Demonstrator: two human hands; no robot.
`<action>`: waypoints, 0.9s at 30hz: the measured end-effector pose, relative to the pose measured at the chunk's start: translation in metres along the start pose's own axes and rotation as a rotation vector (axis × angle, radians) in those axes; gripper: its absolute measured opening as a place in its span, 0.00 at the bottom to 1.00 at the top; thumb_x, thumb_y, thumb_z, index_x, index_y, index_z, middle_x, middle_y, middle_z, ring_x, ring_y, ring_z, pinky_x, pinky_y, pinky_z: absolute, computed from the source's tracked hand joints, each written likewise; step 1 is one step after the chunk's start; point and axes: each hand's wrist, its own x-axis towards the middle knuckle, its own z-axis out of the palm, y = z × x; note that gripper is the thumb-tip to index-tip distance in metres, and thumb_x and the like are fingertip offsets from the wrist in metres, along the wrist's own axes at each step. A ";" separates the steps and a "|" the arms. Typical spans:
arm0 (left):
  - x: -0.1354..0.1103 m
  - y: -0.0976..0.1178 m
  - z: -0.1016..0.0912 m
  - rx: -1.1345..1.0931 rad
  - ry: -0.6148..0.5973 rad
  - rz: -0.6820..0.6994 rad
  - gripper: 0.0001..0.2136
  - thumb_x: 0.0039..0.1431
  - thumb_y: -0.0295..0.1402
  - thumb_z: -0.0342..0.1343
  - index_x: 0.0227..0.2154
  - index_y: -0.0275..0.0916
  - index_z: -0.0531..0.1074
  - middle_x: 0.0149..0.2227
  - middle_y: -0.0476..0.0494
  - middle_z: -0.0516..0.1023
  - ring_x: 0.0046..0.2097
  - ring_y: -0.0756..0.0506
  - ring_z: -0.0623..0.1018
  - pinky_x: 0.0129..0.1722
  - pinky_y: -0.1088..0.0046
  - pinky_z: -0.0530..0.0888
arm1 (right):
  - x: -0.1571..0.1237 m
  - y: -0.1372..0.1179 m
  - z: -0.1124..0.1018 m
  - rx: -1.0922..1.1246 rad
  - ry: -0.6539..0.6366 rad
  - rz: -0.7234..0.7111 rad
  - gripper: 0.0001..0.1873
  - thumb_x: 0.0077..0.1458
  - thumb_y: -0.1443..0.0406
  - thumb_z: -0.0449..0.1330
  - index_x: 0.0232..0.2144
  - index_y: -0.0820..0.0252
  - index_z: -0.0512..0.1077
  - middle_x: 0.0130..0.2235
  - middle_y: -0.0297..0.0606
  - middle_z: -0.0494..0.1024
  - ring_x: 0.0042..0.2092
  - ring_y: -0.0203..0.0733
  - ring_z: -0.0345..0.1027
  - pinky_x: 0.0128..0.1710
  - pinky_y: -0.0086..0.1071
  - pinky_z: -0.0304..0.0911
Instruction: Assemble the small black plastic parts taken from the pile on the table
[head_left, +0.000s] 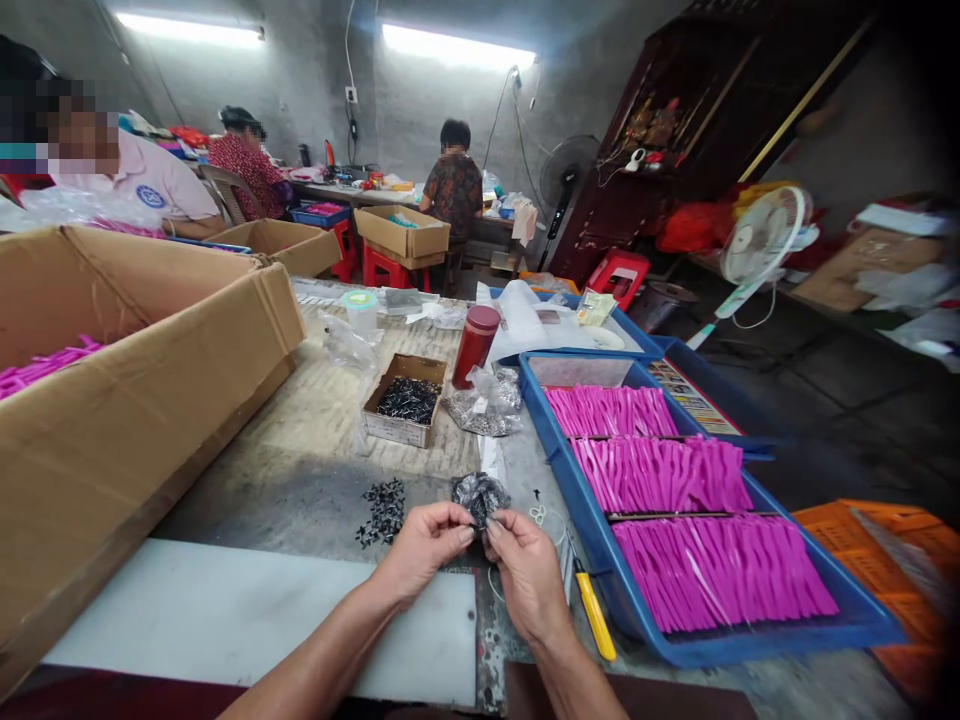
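Observation:
A crumpled black plastic bag (480,494) is pinched between my two hands at the middle of the bench. My left hand (426,548) grips its near left edge with thumb and forefinger. On the other side, my right hand (527,566) has its thumb and fingers closed on the near right edge. What the bag contains cannot be made out. Left of it lies a loose heap of small black parts (382,512). Beyond stands an open small carton (397,430) of similar black pieces, beside a clear bag of small metallic bits (486,405).
A large cardboard box (150,420) stands at left. At right, a blue tray (559,450) carries rows of magenta strips (720,570). A yellow-handled tool (595,612) lies beside it. A white board (285,620) lies in front; a red canister (475,345) stands behind. Several people sit further back.

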 end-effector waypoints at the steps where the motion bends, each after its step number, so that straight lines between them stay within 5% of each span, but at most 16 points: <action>1: 0.000 -0.002 0.000 -0.004 0.003 0.009 0.08 0.39 0.32 0.58 0.22 0.31 0.67 0.17 0.55 0.61 0.19 0.58 0.56 0.18 0.83 0.53 | -0.001 0.001 0.000 0.013 0.003 0.009 0.08 0.39 0.63 0.59 0.21 0.63 0.67 0.18 0.27 0.60 0.21 0.29 0.49 0.21 0.25 0.47; 17: 0.005 -0.015 -0.004 -0.005 0.005 0.066 0.06 0.40 0.31 0.57 0.22 0.32 0.69 0.18 0.54 0.65 0.21 0.56 0.62 0.23 0.82 0.61 | 0.000 0.007 0.004 0.062 0.052 0.031 0.08 0.38 0.63 0.60 0.19 0.62 0.67 0.17 0.27 0.61 0.21 0.30 0.51 0.21 0.25 0.48; 27: 0.004 -0.014 -0.005 0.305 0.084 0.279 0.04 0.43 0.30 0.54 0.20 0.33 0.70 0.22 0.48 0.69 0.27 0.51 0.68 0.29 0.77 0.65 | -0.003 0.013 0.008 0.144 0.097 0.034 0.08 0.37 0.63 0.60 0.20 0.63 0.67 0.18 0.28 0.63 0.21 0.29 0.51 0.21 0.25 0.49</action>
